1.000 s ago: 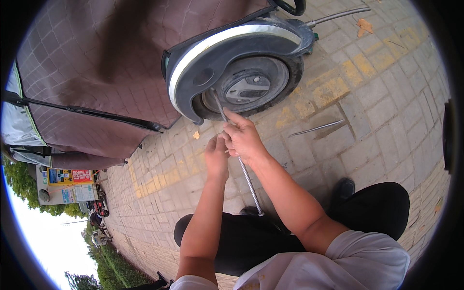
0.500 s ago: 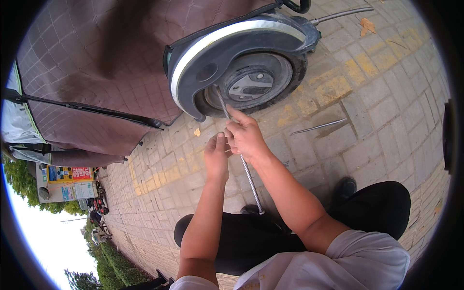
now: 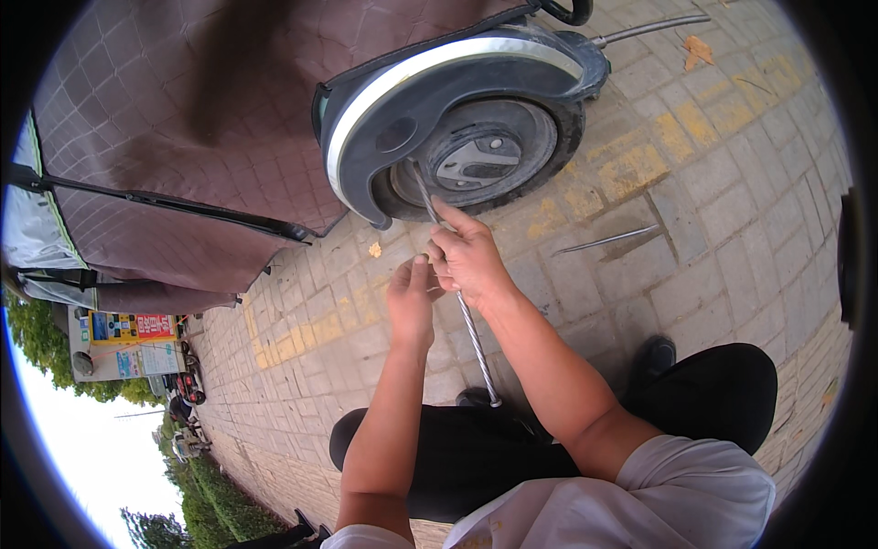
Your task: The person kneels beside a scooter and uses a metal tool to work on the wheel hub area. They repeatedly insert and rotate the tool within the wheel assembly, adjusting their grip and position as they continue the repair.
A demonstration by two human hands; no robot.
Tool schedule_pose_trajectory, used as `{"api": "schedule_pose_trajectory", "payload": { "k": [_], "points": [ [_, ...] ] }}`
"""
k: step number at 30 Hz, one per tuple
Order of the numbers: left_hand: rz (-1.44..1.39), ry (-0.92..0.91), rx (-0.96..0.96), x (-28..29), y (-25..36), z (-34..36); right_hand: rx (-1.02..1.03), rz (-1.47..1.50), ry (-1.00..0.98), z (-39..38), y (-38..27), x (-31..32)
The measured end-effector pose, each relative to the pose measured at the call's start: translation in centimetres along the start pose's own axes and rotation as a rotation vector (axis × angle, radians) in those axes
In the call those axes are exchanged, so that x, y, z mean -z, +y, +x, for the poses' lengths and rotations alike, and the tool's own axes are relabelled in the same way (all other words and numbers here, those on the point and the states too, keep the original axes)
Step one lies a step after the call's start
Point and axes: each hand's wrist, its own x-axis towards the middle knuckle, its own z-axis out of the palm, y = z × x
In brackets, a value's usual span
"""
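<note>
A long metal pry bar (image 3: 475,340) with a twisted shaft slants up from near my knees to a wheel (image 3: 485,151). Its upper tip meets the wheel between hub and tyre, below the edge of a dark fender (image 3: 393,137) with a white stripe. My right hand (image 3: 469,257) is closed round the middle of the bar, index finger stretched along it. Close beside it, my left hand (image 3: 411,291) has its fingers curled, with the thumb up, near the right fingers. Whatever it pinches, if anything, is hidden.
A second thin metal bar (image 3: 608,239) lies on the paving bricks right of the wheel. A brown quilted cover (image 3: 210,119) hangs over the vehicle at left. A metal pipe (image 3: 654,29) sticks out past the fender. My shoe (image 3: 656,350) is at lower right.
The view has shifted very slightly, moving the wheel a little to the right and down in the picture. Both hands and the pry bar keep nearly the same pose.
</note>
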Motion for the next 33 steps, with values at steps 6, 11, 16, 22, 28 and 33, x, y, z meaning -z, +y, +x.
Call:
{"api": "schedule_pose_trajectory", "payload": {
  "k": [6,11,16,22,28,33],
  "points": [
    [0.028,0.004,-0.001,0.3,-0.4,0.1,0.006,-0.005,0.019,-0.1,0.0,-0.2],
    [0.042,0.012,-0.004,0.8,-0.8,0.2,0.002,0.014,0.023,-0.1,0.0,-0.2],
    [0.036,0.012,-0.006,1.1,-1.2,0.3,0.008,0.002,0.021,0.0,0.1,-0.2],
    [0.031,0.004,-0.01,1.1,-1.1,0.3,0.004,-0.001,0.024,0.0,0.0,-0.2],
    [0.043,-0.007,-0.016,0.8,-0.8,0.2,0.001,0.005,0.022,0.0,0.0,-0.2],
    [0.03,-0.021,-0.014,0.7,-0.6,0.1,-0.002,0.018,0.024,0.0,0.0,-0.1]
  ]
}}
